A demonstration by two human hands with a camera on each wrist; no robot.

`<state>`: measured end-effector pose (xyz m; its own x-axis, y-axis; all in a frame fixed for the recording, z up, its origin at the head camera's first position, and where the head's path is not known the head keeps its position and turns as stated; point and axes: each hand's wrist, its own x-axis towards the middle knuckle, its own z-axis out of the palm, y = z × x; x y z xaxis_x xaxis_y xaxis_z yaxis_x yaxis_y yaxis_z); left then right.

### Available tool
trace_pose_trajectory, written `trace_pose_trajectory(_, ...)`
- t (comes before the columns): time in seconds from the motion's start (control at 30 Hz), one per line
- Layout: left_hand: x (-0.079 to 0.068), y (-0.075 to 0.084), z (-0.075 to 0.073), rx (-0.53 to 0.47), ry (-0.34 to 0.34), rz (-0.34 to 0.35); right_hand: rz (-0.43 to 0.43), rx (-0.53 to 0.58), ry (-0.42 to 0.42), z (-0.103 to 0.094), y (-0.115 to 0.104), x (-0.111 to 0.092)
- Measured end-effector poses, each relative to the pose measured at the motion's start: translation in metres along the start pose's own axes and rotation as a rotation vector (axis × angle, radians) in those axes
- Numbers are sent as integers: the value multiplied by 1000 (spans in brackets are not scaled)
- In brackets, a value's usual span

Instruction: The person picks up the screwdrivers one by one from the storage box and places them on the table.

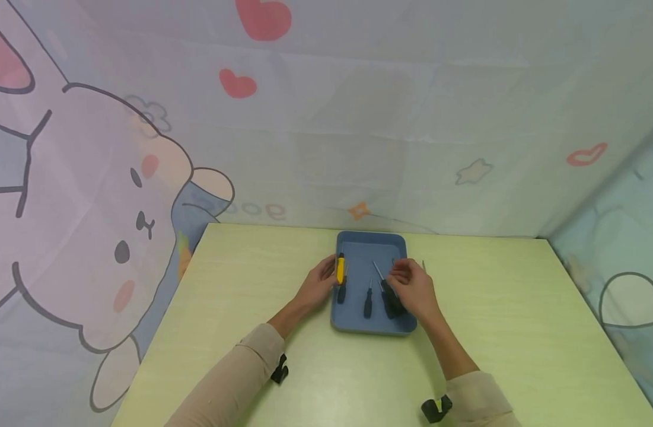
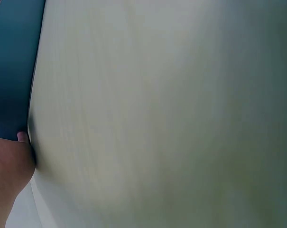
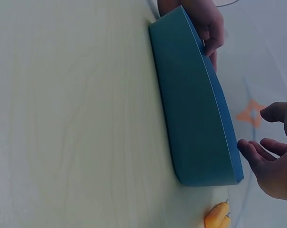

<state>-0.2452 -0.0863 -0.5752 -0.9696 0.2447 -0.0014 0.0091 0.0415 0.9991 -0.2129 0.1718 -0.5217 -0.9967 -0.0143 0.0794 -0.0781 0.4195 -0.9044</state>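
Observation:
A blue-grey rectangular tray [image 1: 366, 249] stands on the table with several dark-handled screwdrivers in it, one [image 1: 368, 305] near the middle. Others [image 1: 394, 305] lie together at its right side. Along the left wall is a yellow tool with a black end [image 1: 340, 270], beside another dark handle [image 1: 342, 292]. My left hand [image 1: 319, 281] grips the tray's left wall, thumb at the rim; the right wrist view shows this hand [image 3: 200, 19] too. My right hand [image 1: 413, 287] hovers over the tray's right side, its thumb and fingers [image 3: 264, 154] apart and nothing between them.
Yellow-orange handles [image 3: 217, 216] lie on the table beyond the tray's right end. A thin tip [image 1: 424, 266] shows behind my right hand. A printed cloth wall [image 1: 353, 148] rises behind the light wood table [image 1: 518, 308]. Black straps [image 1: 436, 409] sit at the wrists.

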Motion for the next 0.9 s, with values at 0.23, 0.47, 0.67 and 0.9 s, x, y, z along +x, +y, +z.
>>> trace_pose_trajectory(0.23, 0, 1, -1, -23, -12, -14, -8, 4, -21, 8, -5, -1)
trace_pose_trajectory(0.47, 0, 1, 0, -7, 1, 0, -10, -10, -34, 17, -7, -1)
trace_pose_trajectory(0.67, 0, 0, 0, -5, 0, 11, -14, -10, -46, 24, -6, -1)
trace_pose_trajectory(0.9, -1, -1, -1, -9, -6, 12, 5, -23, -71, 28, -9, -3)
